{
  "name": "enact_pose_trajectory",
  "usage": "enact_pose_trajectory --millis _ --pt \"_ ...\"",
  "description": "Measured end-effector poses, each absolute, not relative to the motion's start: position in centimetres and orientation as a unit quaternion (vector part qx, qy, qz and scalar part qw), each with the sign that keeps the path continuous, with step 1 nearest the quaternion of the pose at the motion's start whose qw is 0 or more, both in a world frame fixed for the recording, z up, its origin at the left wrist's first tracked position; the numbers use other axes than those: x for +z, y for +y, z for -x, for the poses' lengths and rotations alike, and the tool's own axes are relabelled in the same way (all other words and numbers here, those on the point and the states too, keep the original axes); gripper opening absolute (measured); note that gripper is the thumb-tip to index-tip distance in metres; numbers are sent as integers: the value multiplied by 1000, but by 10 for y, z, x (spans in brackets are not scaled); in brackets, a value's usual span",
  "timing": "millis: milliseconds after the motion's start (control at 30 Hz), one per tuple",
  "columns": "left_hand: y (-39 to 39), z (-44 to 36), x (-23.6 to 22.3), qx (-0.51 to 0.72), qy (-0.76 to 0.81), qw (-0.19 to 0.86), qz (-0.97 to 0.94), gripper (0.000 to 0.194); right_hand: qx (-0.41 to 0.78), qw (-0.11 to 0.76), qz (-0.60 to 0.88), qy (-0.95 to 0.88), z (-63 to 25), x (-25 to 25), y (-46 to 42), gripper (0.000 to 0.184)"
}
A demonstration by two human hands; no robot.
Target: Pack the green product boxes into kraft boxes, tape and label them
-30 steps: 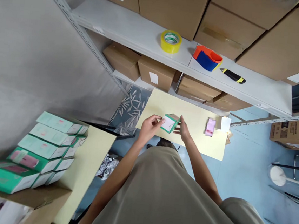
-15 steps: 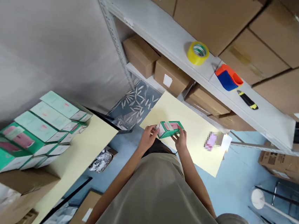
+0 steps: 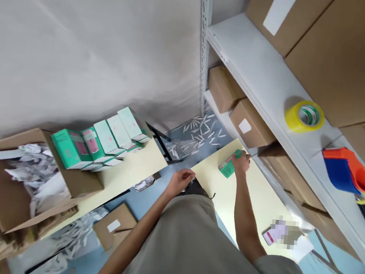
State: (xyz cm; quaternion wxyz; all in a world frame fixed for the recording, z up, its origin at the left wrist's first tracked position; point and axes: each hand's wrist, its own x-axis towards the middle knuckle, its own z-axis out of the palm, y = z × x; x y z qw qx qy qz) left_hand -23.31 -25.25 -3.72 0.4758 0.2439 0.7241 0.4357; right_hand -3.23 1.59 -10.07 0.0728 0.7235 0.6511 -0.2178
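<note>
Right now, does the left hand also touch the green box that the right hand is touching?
No, the left hand is apart from the green box, which only the right hand touches.

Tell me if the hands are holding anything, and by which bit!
The right hand holds the green box near its far end; the left hand looks empty.

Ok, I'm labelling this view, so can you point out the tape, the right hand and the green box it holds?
Tape (image 3: 292, 118): head view, on its yellow outer side.
Right hand (image 3: 241, 163): head view, on its back.
Green box (image 3: 227, 169): head view, on its uncovered lower part.
</note>
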Motion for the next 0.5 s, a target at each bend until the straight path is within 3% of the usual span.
enact_pose_trajectory --millis 167,333,500 --pt "-272 242 -35 454 735 474 -172 42 -216 136 -735 628 30 -115 30 72" --pt "-301 244 -36 511 725 458 -57 39 -140 52 -659 738 43 -118 10 81" --pt "-335 256 -34 566 730 380 41 43 -193 16 -482 854 102 -114 -43 71"
